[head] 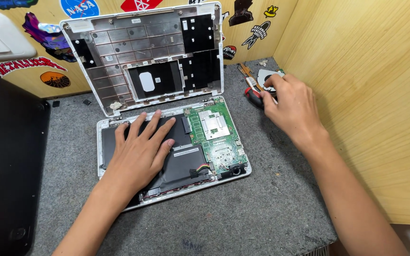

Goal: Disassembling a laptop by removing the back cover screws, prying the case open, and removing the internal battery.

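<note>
Left hand [141,151] lay spread flat steadying the laptop [214,137] while right hand [288,104] pinched the screwdriver [253,96] — grabbing it by the handle seemed smartest.

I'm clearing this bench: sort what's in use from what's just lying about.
In use:
- opened laptop, under the left hand
- screwdriver, at the right hand
- removed bottom cover
- fan

Lying about:
- black panel
- small black bits
- wall stickers

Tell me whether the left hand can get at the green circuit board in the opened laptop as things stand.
Probably yes. The left hand lies flat on the black battery, right beside the green circuit board, which is uncovered with nothing lying across it. The right hand is off at the screwdriver, clear of the way.
</note>
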